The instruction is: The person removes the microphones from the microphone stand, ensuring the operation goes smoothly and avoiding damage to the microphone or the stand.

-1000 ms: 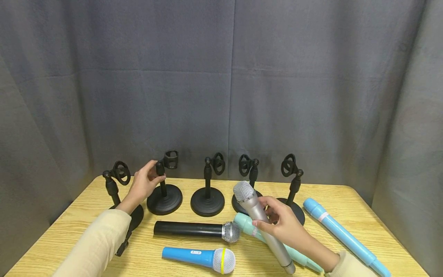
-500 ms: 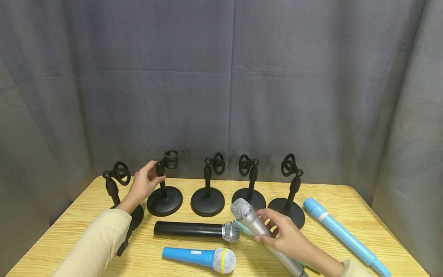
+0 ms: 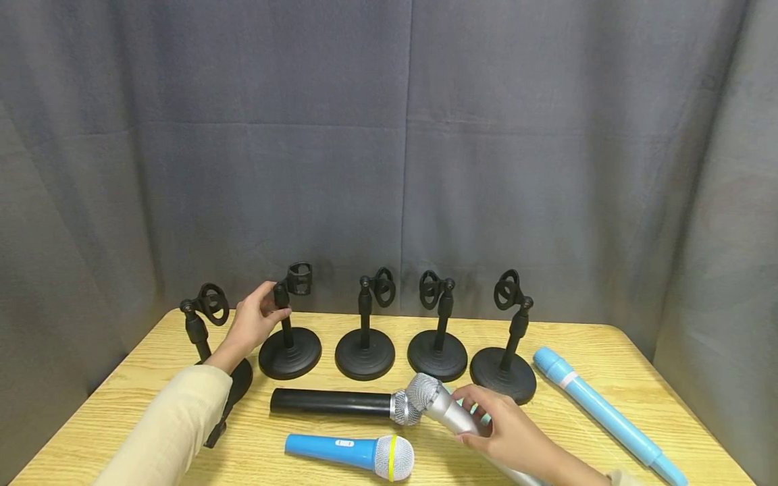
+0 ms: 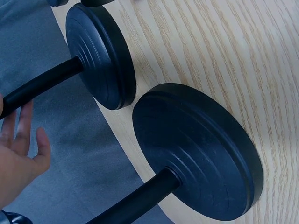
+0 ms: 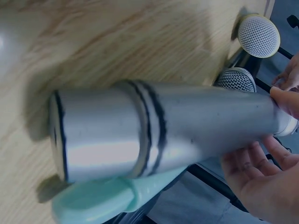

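Observation:
My left hand [image 3: 250, 329] grips the upper post of a black desktop microphone stand [image 3: 290, 358], second from the left in the row. In the left wrist view its fingers [image 4: 22, 133] lie against the post. A silver microphone [image 3: 448, 412] is held by my right hand [image 3: 509, 430], thumb on one side and fingers on the other. It slants with its mesh head toward the far left, beside the head of a black microphone [image 3: 331, 401]. Beneath it lies a mint-green microphone [image 5: 96, 200], mostly hidden in the head view.
More black stands line the back: one at far left [image 3: 209, 314], then a middle one [image 3: 365, 354], another [image 3: 437, 354] and a rightmost one [image 3: 503, 374]. A blue microphone [image 3: 333, 451] lies in front; a light-blue microphone [image 3: 608, 412] lies at right. Grey curtain [image 3: 389, 169] hangs behind.
My right hand has brought the silver microphone down and toward me, nearer the tabletop, now covering most of the mint-green one. My left hand has stayed on the stand's post.

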Action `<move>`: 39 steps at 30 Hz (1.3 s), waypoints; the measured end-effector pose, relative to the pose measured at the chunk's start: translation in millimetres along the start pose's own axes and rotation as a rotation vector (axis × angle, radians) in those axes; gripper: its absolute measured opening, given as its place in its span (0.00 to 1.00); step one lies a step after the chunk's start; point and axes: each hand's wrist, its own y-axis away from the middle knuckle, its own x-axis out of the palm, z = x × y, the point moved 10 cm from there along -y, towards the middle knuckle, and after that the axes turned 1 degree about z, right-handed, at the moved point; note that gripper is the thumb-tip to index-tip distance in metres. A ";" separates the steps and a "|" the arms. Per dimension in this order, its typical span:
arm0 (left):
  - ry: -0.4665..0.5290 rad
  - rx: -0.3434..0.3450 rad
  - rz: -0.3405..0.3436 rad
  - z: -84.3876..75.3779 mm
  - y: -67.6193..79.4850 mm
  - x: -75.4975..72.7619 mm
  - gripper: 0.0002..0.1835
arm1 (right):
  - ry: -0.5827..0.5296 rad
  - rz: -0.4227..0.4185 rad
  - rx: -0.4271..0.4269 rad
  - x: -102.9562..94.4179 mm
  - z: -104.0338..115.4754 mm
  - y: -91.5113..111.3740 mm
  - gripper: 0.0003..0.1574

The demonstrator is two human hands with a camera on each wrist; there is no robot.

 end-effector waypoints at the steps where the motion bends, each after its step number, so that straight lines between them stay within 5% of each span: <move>1: 0.002 -0.002 0.001 0.3 -0.1 0.2 0.21 | 0.010 0.002 -0.005 0.6 -0.3 1.0 0.24; 17: -0.012 -0.016 0.000 0.6 -1.1 -1.9 0.22 | 0.191 0.110 0.047 12.9 -11.7 13.7 0.25; 39: -0.025 -0.036 0.014 3.1 -1.3 0.3 0.22 | 0.170 0.236 0.122 29.6 -26.9 19.3 0.27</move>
